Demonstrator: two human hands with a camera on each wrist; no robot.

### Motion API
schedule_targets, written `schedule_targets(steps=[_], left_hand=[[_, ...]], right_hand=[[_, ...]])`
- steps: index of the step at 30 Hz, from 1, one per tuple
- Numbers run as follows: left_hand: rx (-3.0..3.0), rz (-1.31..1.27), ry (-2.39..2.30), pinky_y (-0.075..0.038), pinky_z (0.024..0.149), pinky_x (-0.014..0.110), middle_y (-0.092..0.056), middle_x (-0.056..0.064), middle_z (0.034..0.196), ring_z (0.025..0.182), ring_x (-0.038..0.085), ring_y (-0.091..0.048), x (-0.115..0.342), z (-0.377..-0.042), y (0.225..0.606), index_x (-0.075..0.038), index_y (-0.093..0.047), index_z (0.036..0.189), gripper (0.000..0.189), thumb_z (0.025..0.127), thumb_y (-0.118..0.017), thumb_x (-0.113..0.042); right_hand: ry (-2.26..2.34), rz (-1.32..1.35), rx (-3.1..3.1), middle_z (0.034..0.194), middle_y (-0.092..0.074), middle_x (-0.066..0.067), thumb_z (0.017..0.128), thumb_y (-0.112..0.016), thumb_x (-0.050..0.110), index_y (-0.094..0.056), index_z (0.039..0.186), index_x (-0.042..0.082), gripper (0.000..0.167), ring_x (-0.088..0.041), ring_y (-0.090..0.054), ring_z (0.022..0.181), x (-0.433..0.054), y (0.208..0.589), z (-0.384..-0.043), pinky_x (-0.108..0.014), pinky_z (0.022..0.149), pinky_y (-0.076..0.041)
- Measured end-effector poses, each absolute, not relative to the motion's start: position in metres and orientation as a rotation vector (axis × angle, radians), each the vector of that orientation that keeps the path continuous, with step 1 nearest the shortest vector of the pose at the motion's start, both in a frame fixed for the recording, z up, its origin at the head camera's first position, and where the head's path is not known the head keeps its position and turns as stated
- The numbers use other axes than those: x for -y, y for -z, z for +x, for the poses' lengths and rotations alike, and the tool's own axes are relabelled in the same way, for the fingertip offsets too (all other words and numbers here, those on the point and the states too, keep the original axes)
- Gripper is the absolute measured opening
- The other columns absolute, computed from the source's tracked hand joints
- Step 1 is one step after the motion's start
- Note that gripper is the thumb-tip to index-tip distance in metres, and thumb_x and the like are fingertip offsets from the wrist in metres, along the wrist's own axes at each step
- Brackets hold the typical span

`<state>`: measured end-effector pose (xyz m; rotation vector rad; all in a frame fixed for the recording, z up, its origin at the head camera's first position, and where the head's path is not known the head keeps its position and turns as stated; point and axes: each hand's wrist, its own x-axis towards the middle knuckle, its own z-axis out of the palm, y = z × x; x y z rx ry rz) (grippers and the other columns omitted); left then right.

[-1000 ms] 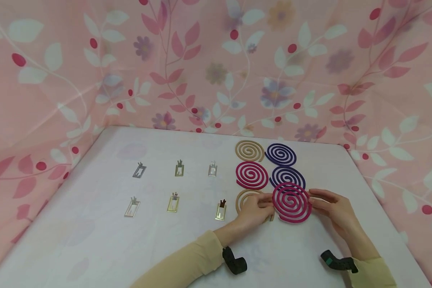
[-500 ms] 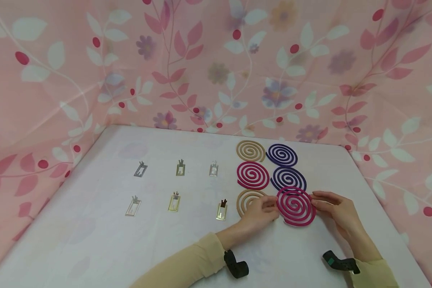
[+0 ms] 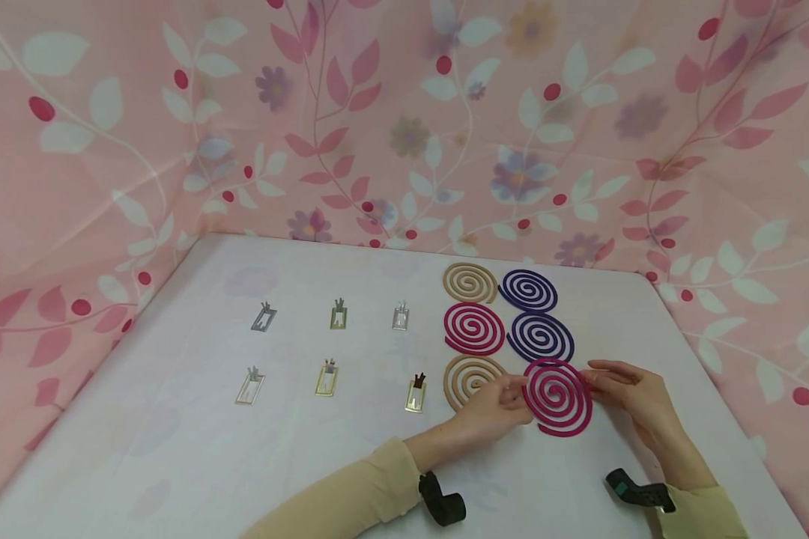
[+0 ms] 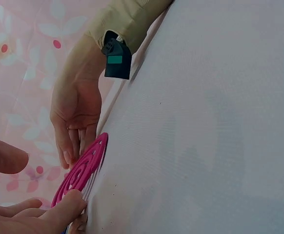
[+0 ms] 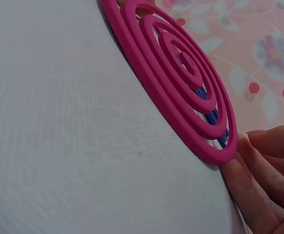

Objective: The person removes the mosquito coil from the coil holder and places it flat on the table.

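Observation:
A pink mosquito coil (image 3: 556, 397) lies low at the near right of the coil group, its far edge right at a blue coil (image 3: 541, 337). My left hand (image 3: 492, 410) holds its left edge with the fingertips, over part of a tan coil (image 3: 460, 385). At the opposite edge, my right hand (image 3: 632, 397) holds it with fingertips at the rim. The right wrist view shows the pink spiral (image 5: 132, 53) close over the white cloth, with right fingers (image 5: 252, 190) at its end. In the left wrist view, one left finger (image 4: 5, 157) stands away from the coil.
Behind lie another pink coil (image 3: 473, 328), a tan coil (image 3: 470, 282) and a second blue coil (image 3: 528, 290). Small metal coil stands, such as a gold one (image 3: 415, 394) and a silver one (image 3: 263, 318), sit in two rows on the left. Floral cloth (image 3: 404, 127) hangs behind the table.
Both hands have brought the pink coil down and slightly right, toward the near side. It overlapped the blue coil more before, and more of the tan coil shows now.

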<state>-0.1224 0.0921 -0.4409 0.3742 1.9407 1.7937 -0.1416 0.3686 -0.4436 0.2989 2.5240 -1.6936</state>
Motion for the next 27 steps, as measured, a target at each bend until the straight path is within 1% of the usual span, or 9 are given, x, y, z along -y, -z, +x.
schedule_targets(steps=[4, 11, 19, 23, 27], left_hand=[[-1.958, 0.403, -1.741, -0.051, 0.101, 0.027, -0.058, 0.012, 0.142, 0.124, 0.02, -0.061, -0.0914, -0.1199, 0.4388, -0.006, -0.052, 0.141, 0.054, 0.09, -0.068, -0.011], [-1.987, 0.407, -1.708, -0.052, 0.101, 0.029, -0.058, 0.011, 0.142, 0.125, 0.02, -0.061, -0.0899, -0.1193, 0.4357, -0.006, -0.051, 0.143, 0.054, 0.092, -0.067, -0.013], [-1.96, 0.408, -1.715, -0.051, 0.103, 0.03, -0.058, 0.014, 0.142, 0.127, 0.021, -0.059, -0.0885, -0.12, 0.4347, -0.005, -0.051, 0.141, 0.052, 0.092, -0.066, -0.012], [-1.933, 0.409, -1.726, -0.049, 0.105, 0.031, -0.056, 0.016, 0.144, 0.13, 0.023, -0.057, -0.0883, -0.1208, 0.4355, -0.005, -0.051, 0.141, 0.052, 0.093, -0.066, -0.012], [-1.917, 0.399, -1.737, -0.049, 0.105, 0.032, -0.056, 0.015, 0.144, 0.13, 0.022, -0.057, -0.0884, -0.1214, 0.4364, -0.006, -0.051, 0.141, 0.051, 0.093, -0.067, -0.012]], right_hand=[[1.662, 0.304, -2.542, 0.095, -0.073, 0.02, 0.096, -0.067, 0.036, -0.049, 0.139, -0.008, 0.064, 0.0, -0.071, 0.087, -0.3678, 0.4424, -0.1406, -0.017, 0.077, -0.058], [1.614, 0.339, -2.561, 0.095, -0.074, 0.017, 0.098, -0.064, 0.034, -0.05, 0.139, -0.008, 0.06, 0.001, -0.07, 0.085, -0.3664, 0.441, -0.1403, -0.015, 0.077, -0.057], [1.612, 0.358, -2.571, 0.094, -0.076, 0.01, 0.098, -0.065, 0.032, -0.05, 0.138, -0.009, 0.059, -0.003, -0.072, 0.083, -0.3656, 0.4406, -0.1413, -0.015, 0.076, -0.057], [1.621, 0.359, -2.57, 0.095, -0.077, 0.008, 0.098, -0.065, 0.031, -0.049, 0.138, -0.009, 0.059, -0.003, -0.073, 0.083, -0.365, 0.4402, -0.1411, -0.016, 0.075, -0.058], [1.643, 0.358, -2.561, 0.094, -0.076, 0.009, 0.098, -0.064, 0.03, -0.048, 0.139, -0.01, 0.059, -0.003, -0.072, 0.083, -0.3653, 0.4404, -0.1414, -0.018, 0.075, -0.059]])
